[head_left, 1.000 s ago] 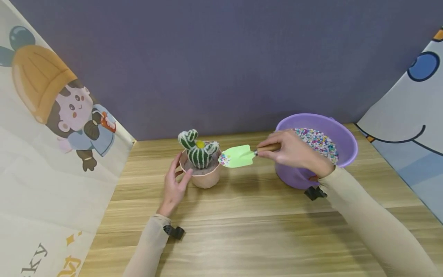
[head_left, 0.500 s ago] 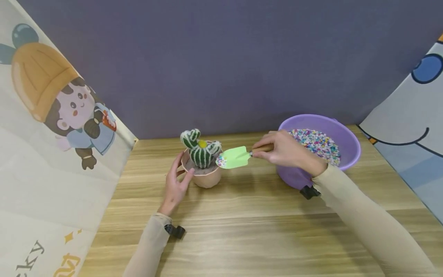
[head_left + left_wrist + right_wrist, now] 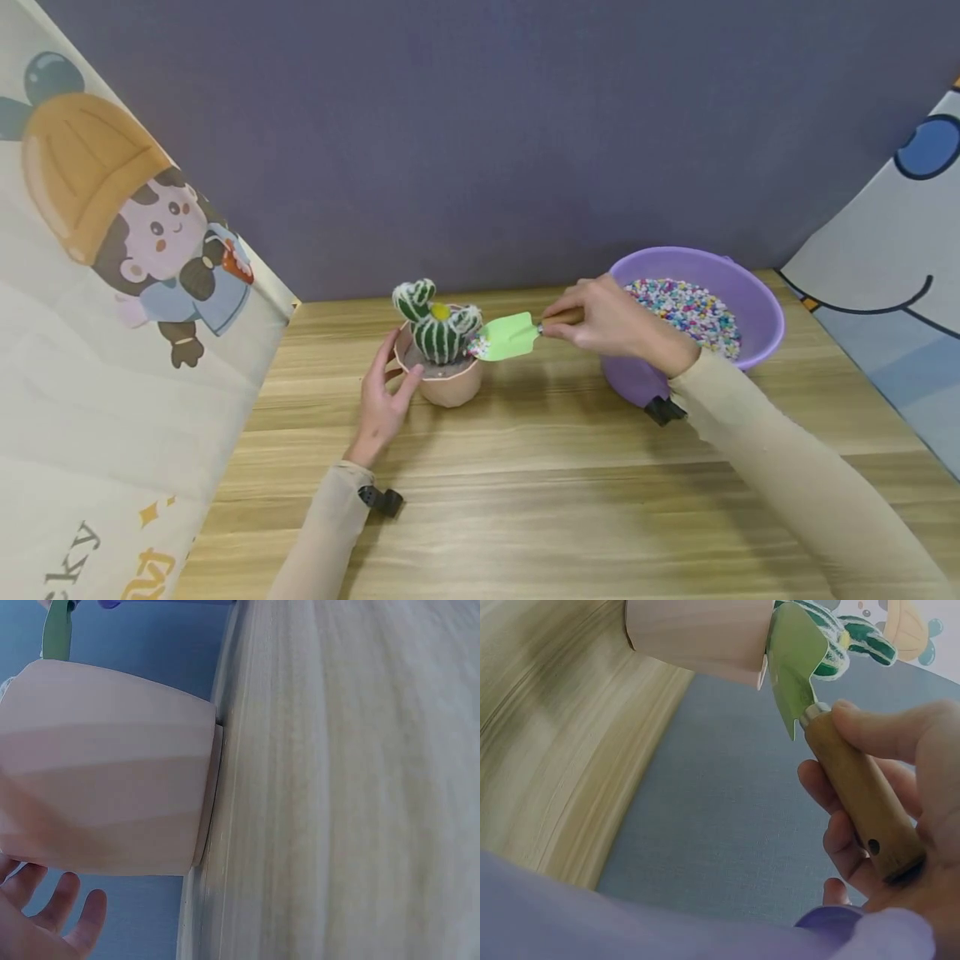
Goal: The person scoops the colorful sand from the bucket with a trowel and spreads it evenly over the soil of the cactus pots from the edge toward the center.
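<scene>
A pale pink flowerpot (image 3: 450, 390) stands on the wooden table, with a green-and-white striped cactus (image 3: 437, 340) bearing a yellow flower in greyish soil. My left hand (image 3: 382, 408) holds the pot from its left side, thumb at the front rim. In the left wrist view, several fingers (image 3: 60, 904) show beside the pot wall (image 3: 112, 772). My right hand (image 3: 600, 317) grips the wooden handle (image 3: 862, 791) of a small light-green trowel (image 3: 510, 336). The trowel's tip reaches over the pot's right rim, carrying colourful pebbles (image 3: 477, 345) close beside the cactus.
A purple bucket (image 3: 765, 321) partly filled with multicoloured pebbles (image 3: 697, 312) stands on the right, under my right forearm. A dark blue-grey panel (image 3: 480, 150) closes off the back of the table (image 3: 525, 492). Printed cartoon panels flank both sides.
My right hand has moved left with the trowel, bringing its tip over the pot rim. A few pebbles now show on the soil. My left hand stays on the pot.
</scene>
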`<move>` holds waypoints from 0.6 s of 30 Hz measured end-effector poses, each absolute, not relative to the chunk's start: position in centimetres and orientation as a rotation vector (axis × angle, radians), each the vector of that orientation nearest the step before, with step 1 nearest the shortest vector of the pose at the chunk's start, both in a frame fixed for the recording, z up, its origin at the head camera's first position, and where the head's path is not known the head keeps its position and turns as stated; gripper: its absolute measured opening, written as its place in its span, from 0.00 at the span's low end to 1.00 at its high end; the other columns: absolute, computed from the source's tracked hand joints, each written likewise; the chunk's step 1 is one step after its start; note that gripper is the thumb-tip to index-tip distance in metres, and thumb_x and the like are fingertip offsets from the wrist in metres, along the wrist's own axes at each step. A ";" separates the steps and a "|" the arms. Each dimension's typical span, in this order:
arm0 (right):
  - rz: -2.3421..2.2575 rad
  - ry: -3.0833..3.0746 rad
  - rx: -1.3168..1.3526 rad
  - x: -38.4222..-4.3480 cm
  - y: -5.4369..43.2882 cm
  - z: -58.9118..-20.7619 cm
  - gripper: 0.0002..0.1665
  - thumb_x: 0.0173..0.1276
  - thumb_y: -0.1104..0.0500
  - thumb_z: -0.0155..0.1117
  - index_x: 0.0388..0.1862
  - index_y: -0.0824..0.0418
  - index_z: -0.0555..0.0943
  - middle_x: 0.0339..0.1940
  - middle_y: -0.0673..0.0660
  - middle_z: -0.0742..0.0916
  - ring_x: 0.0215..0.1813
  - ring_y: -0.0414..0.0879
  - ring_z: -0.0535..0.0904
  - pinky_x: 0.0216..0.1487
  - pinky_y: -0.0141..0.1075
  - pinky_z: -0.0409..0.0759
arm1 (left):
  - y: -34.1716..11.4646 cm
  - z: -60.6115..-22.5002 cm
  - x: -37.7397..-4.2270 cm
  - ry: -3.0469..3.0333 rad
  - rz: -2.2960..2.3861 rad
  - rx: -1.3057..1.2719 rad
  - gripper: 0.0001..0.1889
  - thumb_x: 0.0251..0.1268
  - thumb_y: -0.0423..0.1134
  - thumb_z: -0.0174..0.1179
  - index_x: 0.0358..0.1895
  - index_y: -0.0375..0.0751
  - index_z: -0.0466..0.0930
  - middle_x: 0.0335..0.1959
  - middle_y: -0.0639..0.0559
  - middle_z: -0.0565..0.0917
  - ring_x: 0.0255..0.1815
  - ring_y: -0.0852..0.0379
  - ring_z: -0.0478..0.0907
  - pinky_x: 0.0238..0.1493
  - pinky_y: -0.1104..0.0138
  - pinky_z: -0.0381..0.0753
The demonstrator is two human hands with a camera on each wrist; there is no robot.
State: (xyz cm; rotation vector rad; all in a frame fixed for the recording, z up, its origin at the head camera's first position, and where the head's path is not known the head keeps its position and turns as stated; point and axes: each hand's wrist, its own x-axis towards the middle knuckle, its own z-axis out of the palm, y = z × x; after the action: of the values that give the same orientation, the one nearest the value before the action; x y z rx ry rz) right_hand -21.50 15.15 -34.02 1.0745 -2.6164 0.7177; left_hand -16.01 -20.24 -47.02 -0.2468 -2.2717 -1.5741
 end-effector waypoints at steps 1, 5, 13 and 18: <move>0.713 -2.617 1.072 -21.5 15.1 -34.0 0.11 0.63 0.54 0.81 0.43 0.57 0.95 0.37 0.52 0.95 0.35 0.46 0.83 0.37 0.40 0.79 | -20.2 -47.0 -16.0 -2.273 -1.575 -0.246 0.38 0.74 0.40 0.64 0.84 0.40 0.61 0.81 0.40 0.69 0.74 0.38 0.72 0.68 0.40 0.78; 0.710 -2.604 1.069 -21.5 15.0 -33.9 0.11 0.62 0.55 0.82 0.42 0.57 0.95 0.37 0.52 0.95 0.35 0.47 0.84 0.37 0.41 0.80 | -20.2 -47.0 -16.0 -2.273 -1.579 -0.241 0.38 0.74 0.40 0.65 0.84 0.41 0.61 0.82 0.40 0.69 0.74 0.38 0.72 0.69 0.40 0.78; 0.689 -2.577 1.046 -21.8 15.0 -34.0 0.09 0.62 0.57 0.82 0.41 0.57 0.95 0.36 0.53 0.95 0.36 0.51 0.86 0.39 0.46 0.81 | -20.2 -46.9 -15.9 -2.319 -1.501 -0.202 0.39 0.68 0.43 0.71 0.80 0.39 0.67 0.78 0.42 0.74 0.74 0.41 0.72 0.68 0.42 0.78; 0.667 -2.552 1.090 -21.8 14.9 -34.0 0.10 0.61 0.56 0.82 0.40 0.58 0.95 0.35 0.52 0.95 0.35 0.49 0.86 0.37 0.44 0.81 | -20.2 -46.7 -15.9 -2.324 -1.472 -0.186 0.39 0.65 0.43 0.74 0.77 0.40 0.70 0.76 0.44 0.76 0.75 0.42 0.72 0.68 0.44 0.77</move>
State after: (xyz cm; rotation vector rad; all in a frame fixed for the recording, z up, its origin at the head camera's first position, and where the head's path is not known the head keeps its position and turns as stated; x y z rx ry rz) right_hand -21.85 14.91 -34.02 1.0901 -2.5523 0.6668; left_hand -15.86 -20.19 -46.71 -0.1861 -2.3237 -1.4718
